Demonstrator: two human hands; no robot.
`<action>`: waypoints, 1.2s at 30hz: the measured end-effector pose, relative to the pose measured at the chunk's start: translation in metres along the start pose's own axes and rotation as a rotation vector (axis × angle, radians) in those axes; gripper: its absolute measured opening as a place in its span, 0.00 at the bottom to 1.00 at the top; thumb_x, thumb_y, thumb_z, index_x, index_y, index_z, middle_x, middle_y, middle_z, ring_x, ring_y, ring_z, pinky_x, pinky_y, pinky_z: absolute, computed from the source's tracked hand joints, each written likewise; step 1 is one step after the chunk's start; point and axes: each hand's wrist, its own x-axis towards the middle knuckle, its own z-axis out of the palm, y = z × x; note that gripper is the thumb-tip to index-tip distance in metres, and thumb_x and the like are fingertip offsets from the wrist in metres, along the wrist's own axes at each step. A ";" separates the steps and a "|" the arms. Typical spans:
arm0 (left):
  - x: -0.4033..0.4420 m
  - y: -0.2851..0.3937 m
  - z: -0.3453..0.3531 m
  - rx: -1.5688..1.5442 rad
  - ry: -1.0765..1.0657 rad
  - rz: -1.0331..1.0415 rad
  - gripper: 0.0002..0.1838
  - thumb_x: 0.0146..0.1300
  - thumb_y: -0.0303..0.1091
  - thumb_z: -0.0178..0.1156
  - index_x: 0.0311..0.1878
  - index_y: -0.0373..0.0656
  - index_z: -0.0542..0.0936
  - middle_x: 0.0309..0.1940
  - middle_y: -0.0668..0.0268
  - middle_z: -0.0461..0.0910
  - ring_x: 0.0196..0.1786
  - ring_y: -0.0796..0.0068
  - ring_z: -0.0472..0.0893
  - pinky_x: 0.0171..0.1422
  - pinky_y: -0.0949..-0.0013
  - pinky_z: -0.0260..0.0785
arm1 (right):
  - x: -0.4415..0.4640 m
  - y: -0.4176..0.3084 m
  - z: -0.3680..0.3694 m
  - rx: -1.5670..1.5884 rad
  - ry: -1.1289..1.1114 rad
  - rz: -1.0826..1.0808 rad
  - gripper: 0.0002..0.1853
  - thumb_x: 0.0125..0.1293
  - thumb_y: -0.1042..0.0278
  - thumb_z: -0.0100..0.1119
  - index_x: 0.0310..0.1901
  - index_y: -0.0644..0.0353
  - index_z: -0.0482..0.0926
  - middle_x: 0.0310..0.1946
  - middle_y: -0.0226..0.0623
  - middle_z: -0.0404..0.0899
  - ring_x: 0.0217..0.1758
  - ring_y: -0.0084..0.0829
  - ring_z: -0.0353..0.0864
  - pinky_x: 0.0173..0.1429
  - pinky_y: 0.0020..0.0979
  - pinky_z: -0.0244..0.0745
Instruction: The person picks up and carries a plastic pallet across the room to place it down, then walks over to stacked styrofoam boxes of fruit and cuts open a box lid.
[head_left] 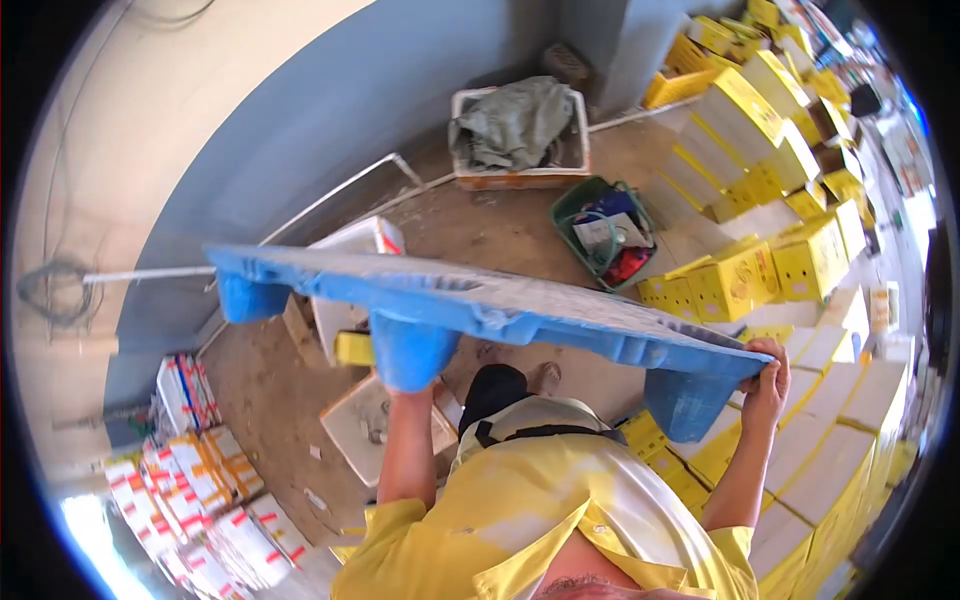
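A blue plastic pallet (520, 300) is raised in front of my chest, seen nearly edge-on and slanting down to the right. Its dusty top faces away from me, and its hollow feet point toward me. My right hand (768, 380) is closed around the pallet's right end, fingers over the edge. At the middle foot, my left hand (408, 388) is mostly hidden by the blue plastic; only the part by the wrist shows, pressed up against the pallet's underside.
Yellow-and-white cartons (735, 285) are stacked along the right. White boxes with red tape (200, 480) stand at lower left. Ahead are a green basket (570, 235) of items and a foam box (580, 150) with grey cloth. An open white box (350, 425) lies near my feet.
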 end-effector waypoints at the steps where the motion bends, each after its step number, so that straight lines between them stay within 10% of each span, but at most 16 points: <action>1: 0.010 0.010 -0.013 0.363 -0.039 0.061 0.30 0.65 0.52 0.44 0.66 0.46 0.63 0.65 0.60 0.65 0.65 0.59 0.66 0.70 0.52 0.56 | 0.000 -0.005 0.004 0.006 -0.019 -0.026 0.20 0.70 0.48 0.46 0.42 0.59 0.76 0.37 0.32 0.76 0.25 0.14 0.66 0.22 0.15 0.55; 25: 0.039 -0.056 0.019 -2.064 0.403 -0.466 0.23 0.61 0.46 0.57 0.55 0.43 0.73 0.54 0.59 0.75 0.57 0.57 0.73 0.61 0.54 0.66 | 0.082 -0.067 0.069 -0.200 0.021 -0.038 0.18 0.73 0.53 0.42 0.41 0.59 0.75 0.29 0.25 0.72 0.21 0.12 0.62 0.24 0.15 0.56; 29: 0.039 -0.084 0.039 -1.966 0.357 -0.370 0.29 0.62 0.52 0.53 0.61 0.43 0.68 0.57 0.59 0.73 0.58 0.56 0.72 0.61 0.52 0.67 | 0.096 -0.068 0.073 -0.219 0.057 -0.012 0.16 0.73 0.54 0.44 0.41 0.58 0.76 0.21 0.21 0.66 0.19 0.12 0.59 0.22 0.15 0.55; 31: 0.040 -0.078 0.049 -1.269 0.337 -0.323 0.38 0.61 0.61 0.49 0.68 0.46 0.61 0.64 0.58 0.66 0.64 0.52 0.67 0.67 0.47 0.61 | 0.103 -0.063 0.069 -0.201 0.138 0.048 0.16 0.73 0.54 0.44 0.40 0.58 0.76 0.20 0.21 0.65 0.18 0.12 0.60 0.21 0.15 0.54; 36: 0.044 -0.064 0.066 -1.491 0.264 -0.343 0.40 0.59 0.62 0.50 0.69 0.46 0.60 0.65 0.58 0.64 0.65 0.52 0.65 0.68 0.47 0.59 | 0.116 -0.047 0.053 -0.184 0.155 0.043 0.20 0.72 0.49 0.43 0.38 0.56 0.77 0.29 0.25 0.76 0.18 0.11 0.62 0.21 0.13 0.55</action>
